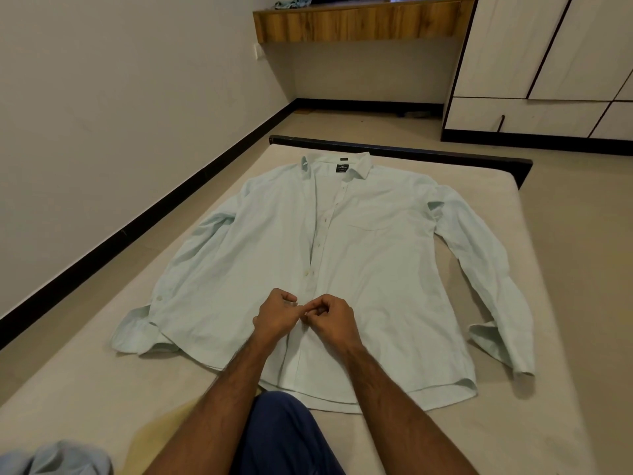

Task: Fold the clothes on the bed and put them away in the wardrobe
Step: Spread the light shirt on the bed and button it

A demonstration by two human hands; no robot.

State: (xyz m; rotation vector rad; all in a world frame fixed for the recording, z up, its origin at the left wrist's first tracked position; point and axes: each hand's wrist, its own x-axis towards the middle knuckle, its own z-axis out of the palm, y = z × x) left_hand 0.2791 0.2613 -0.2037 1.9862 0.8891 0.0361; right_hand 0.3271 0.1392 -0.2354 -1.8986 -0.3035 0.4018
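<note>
Your left hand and right hand both pinch the placket of the pale shirt, fingers curled tight; the shirt lies spread flat on the bed, collar away from you.

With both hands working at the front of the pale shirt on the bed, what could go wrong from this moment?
1. The left hand and right hand pinch the placket of the pale mint long-sleeved cotton shirt; a pull might wrinkle its flat front.
2. The upper placket lies open, so the front may shift when folded.
3. The right cuff lies near the beige mattress edge and may slip off.
</note>
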